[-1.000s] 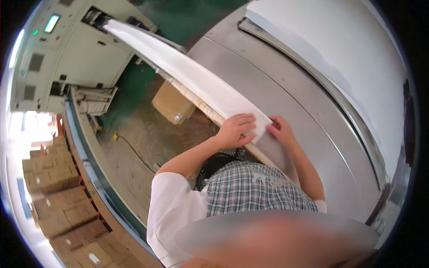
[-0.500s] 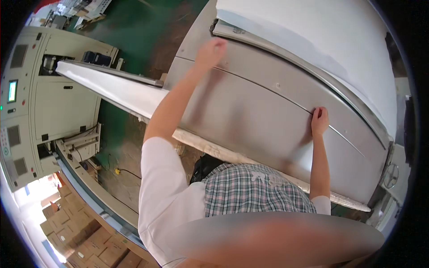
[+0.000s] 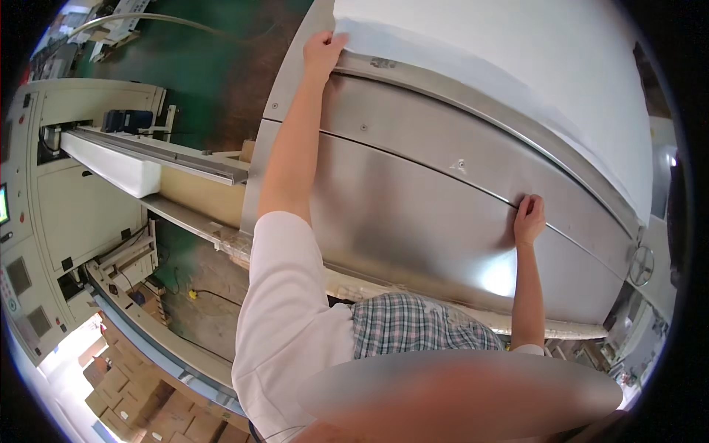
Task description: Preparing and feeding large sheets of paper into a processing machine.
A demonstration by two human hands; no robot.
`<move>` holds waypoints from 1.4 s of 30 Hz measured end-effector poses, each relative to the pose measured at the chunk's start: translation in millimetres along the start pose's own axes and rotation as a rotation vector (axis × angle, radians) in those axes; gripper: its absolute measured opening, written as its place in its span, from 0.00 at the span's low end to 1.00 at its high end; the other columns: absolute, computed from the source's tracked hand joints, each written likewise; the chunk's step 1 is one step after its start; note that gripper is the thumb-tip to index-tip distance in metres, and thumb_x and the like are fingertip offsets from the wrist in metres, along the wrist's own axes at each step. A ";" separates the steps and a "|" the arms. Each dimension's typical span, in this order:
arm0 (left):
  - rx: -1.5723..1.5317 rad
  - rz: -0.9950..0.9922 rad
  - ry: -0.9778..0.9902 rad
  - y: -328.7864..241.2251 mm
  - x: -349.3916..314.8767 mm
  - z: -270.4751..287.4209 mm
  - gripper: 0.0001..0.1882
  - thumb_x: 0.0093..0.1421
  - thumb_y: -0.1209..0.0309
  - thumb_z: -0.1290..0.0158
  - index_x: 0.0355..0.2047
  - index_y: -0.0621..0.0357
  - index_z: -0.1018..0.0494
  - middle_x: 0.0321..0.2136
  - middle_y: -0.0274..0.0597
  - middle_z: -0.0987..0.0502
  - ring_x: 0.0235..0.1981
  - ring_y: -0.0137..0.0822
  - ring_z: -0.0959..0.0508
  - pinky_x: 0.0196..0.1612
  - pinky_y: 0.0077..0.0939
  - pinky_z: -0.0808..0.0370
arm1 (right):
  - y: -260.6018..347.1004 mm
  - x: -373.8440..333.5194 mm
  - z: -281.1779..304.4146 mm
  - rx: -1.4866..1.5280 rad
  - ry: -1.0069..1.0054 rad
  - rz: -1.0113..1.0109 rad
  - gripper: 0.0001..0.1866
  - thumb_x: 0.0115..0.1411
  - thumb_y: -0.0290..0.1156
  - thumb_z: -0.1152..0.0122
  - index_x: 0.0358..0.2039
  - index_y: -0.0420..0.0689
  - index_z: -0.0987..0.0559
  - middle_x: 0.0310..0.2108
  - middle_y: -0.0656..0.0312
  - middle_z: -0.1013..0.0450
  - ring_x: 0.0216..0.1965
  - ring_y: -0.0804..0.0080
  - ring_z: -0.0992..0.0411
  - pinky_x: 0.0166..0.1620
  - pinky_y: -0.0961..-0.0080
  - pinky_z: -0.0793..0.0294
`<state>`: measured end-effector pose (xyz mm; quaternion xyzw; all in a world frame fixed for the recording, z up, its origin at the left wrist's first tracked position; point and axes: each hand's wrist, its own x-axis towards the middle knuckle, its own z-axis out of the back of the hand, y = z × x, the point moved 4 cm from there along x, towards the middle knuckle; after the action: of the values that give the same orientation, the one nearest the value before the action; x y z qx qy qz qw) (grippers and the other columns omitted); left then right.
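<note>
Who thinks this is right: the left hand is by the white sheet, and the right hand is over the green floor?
Not quite: the head view shows the right hand over the metal table. The left hand is indeed by the white sheet.

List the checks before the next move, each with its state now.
1. Left grip at the near-left corner of the sheet: ok.
2. Sheet pinched there: cannot tell, fingertips too small to judge.
3. Right grip at the sheet: not ok, it is over the steel table, short of the sheet.
4. White bundle in the track, apart from both hands: ok.
5. Sheet's far edge lying flat: cannot tell, out of frame.
</note>
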<state>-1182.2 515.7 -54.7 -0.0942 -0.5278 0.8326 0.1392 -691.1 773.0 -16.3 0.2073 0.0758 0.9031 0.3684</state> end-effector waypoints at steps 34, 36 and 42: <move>-0.499 0.033 0.093 -7.8 96.5 -4.3 0.15 0.52 0.62 0.53 0.28 0.62 0.27 0.23 0.34 0.28 0.23 0.27 0.30 0.27 0.21 0.34 | 3.5 1.0 -8.2 -0.014 0.003 -0.007 0.04 0.55 0.30 0.49 0.27 0.44 0.31 0.23 0.60 0.31 0.21 0.63 0.32 0.24 0.70 0.34; -0.477 -0.004 0.126 -14.1 87.9 -4.1 0.17 0.53 0.59 0.54 0.28 0.63 0.27 0.23 0.34 0.28 0.23 0.26 0.30 0.27 0.22 0.34 | 0.3 0.5 -7.7 -0.015 0.008 -0.023 0.04 0.55 0.31 0.49 0.27 0.44 0.31 0.23 0.60 0.32 0.20 0.63 0.33 0.24 0.70 0.34; 0.738 -0.410 0.411 -107.9 58.8 -35.3 0.30 0.52 0.42 0.57 0.36 0.59 0.26 0.37 0.49 0.26 0.39 0.45 0.27 0.41 0.32 0.32 | -0.5 1.7 -1.7 0.004 0.023 -0.055 0.04 0.54 0.30 0.48 0.26 0.45 0.31 0.21 0.62 0.33 0.20 0.65 0.34 0.24 0.71 0.34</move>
<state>-1212.7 608.9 27.4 -0.0952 -0.1656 0.8839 0.4268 -692.6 774.6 -17.4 0.1952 0.0876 0.8947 0.3920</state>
